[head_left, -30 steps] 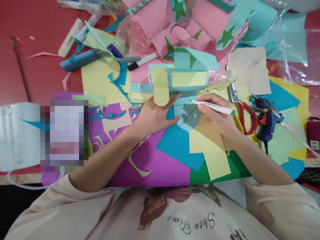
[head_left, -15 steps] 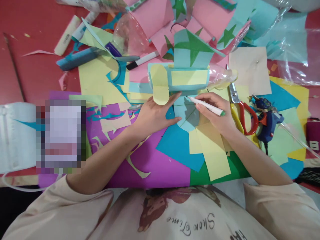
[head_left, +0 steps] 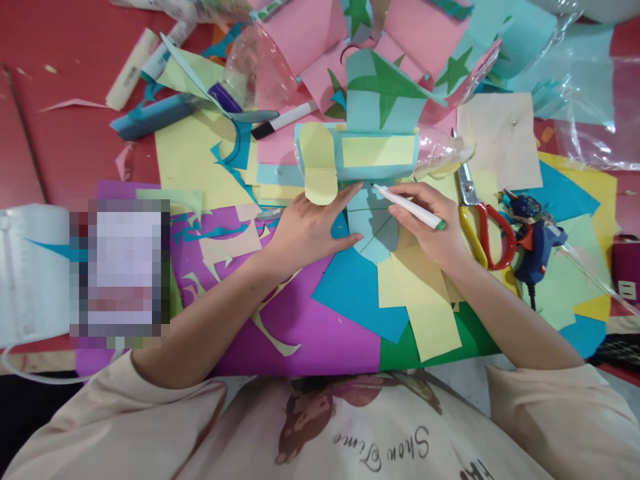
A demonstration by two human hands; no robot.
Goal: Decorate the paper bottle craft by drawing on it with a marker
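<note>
My right hand [head_left: 433,220] grips a white marker [head_left: 413,205] with a green end, its dark tip at the upper part of a light blue paper [head_left: 373,230]. Green lines cross that rounded paper. My left hand [head_left: 313,230] lies with fingers spread, its index fingertip at the paper's upper left edge and its thumb over the left side. Just beyond both hands lies a plastic bottle [head_left: 440,145] wrapped in light blue paper, with a pale yellow strip [head_left: 377,152] and a rounded yellow piece [head_left: 321,167] on it. That yellow piece hangs over part of my left hand.
Scissors [head_left: 485,230] and a blue glue gun [head_left: 535,257] lie right of my right hand. Yellow paper strips [head_left: 430,300] sit nearer me. Paper scraps cover the purple sheet [head_left: 300,327]. A capped black marker [head_left: 285,120] and pink paper with green stars [head_left: 455,73] lie farther back.
The marker tip has shifted slightly up and left on the light blue paper, with my right hand following. My left hand stays in place.
</note>
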